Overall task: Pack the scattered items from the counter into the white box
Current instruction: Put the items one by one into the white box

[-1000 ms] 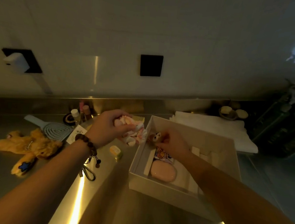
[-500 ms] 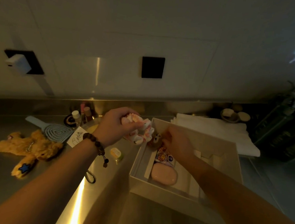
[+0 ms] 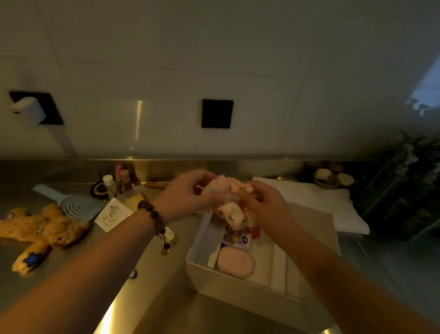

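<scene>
The white box stands open on the steel counter, right of centre. A pink oval case and a small printed packet lie in its left part. Above the box's back left corner, my left hand and my right hand both grip a crumpled pink and white soft bundle. Something small and red shows just under my right hand; what it is stays unclear. On the counter to the left lie a tan plush toy, a pale blue brush and a drawn card.
Small bottles and a dark round item stand by the back wall. A folded white towel lies behind the box, with small bowls and dark plants at the right. A small pale jar peeks from under my left wrist.
My left hand carried the pink bundle rightward over the box. My right hand let go of the small toy figure and rose to take hold of the bundle too.
</scene>
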`<state>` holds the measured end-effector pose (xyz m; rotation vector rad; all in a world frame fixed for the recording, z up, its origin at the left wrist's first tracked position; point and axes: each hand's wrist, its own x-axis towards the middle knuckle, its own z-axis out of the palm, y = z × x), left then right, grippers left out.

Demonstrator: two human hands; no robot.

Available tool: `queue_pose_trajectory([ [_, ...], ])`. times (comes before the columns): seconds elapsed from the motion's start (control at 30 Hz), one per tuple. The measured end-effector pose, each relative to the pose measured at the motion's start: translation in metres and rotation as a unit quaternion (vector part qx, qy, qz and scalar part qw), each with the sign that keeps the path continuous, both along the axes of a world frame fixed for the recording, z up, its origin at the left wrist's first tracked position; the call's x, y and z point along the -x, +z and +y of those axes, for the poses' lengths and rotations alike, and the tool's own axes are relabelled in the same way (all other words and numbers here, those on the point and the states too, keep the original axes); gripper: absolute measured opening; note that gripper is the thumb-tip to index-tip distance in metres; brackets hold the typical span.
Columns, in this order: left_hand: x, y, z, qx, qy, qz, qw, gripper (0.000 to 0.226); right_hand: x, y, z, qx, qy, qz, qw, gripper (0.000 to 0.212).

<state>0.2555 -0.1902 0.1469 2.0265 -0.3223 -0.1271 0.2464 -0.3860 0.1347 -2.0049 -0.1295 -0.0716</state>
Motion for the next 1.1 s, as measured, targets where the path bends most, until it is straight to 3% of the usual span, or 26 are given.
queue_pose_trajectory([
  [0.13,0.007,-0.004,-0.005,-0.057,0.032,-0.036,0.997,0.036,0.009,-0.012,0.001,0.108,0.078,-0.024,0.991,0.076],
  [0.2,0.010,-0.006,-0.011,-0.064,0.046,-0.061,0.995,0.033,0.011,-0.021,0.005,0.166,0.111,-0.063,0.978,0.087],
  [0.37,0.016,-0.012,-0.015,-0.042,0.030,-0.048,0.998,0.036,0.007,-0.034,0.002,0.153,0.085,-0.063,0.983,0.056],
  [0.47,0.017,-0.020,-0.004,-0.034,0.083,-0.058,0.994,0.032,0.002,-0.055,-0.008,0.169,0.077,-0.028,0.982,0.047],
  [0.63,0.025,-0.048,0.017,-0.028,0.160,-0.046,0.986,0.019,-0.007,-0.099,0.004,0.241,0.168,0.029,0.955,0.037],
  [0.7,0.030,-0.061,0.023,-0.034,0.181,-0.035,0.982,0.021,-0.014,-0.110,0.008,0.354,0.170,-0.035,0.919,0.036],
  [0.77,0.033,-0.071,0.029,-0.048,0.190,-0.024,0.980,0.023,-0.020,-0.115,0.005,0.476,0.166,-0.140,0.852,0.038],
  [0.83,0.036,-0.076,0.033,-0.055,0.194,-0.019,0.979,0.023,-0.025,-0.115,0.002,0.511,0.179,-0.163,0.825,0.042],
  [0.93,0.038,-0.078,0.035,-0.058,0.205,-0.028,0.977,0.022,-0.026,-0.119,0.006,0.489,0.211,-0.091,0.841,0.052],
  [1.1,0.041,-0.079,0.042,-0.056,0.226,-0.029,0.972,0.025,-0.022,-0.117,0.004,0.388,0.200,-0.008,0.900,0.073],
])
